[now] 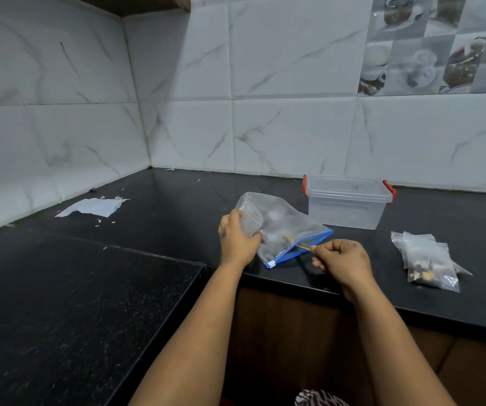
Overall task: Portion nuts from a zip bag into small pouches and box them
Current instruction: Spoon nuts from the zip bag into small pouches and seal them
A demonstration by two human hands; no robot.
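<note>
Black stone counter (148, 230), corner of a tiled kitchen wall. Zip bag (285, 230) lies tilted on the counter near the front edge, its blue-edged mouth toward the person, slider tab at the near-left end of the seal. A few nuts (277, 237) show dimly through the plastic; the bag looks fairly low.

Left hand (237, 238): fingers curled round a small clear pouch (250, 222), holding it against the upper left part of the zip bag. Pouch appears empty, though the plastic is too cloudy to be sure.

Right hand (343, 259): fingers curled, thumb and forefinger pinching a thin pale handle, probably a spoon (304, 245), its far end reaching into the bag's open mouth.

Clear box (345, 205) with red clips stands behind the bag, lid on. Two or three filled pouches (427, 263) lie in a heap well to the right, not yet boxed. Torn white paper (94, 207) and scraps sit far left near the wall.

Step in hand, by my reading: scooping nuts for another pouch. Portioning seems well along; boxing not begun.

Next move calls for lifting the spoon out level, bringing the pouch mouth open beneath it, and tipping in without spilling. The lid must come off before any pouch goes in.
</note>
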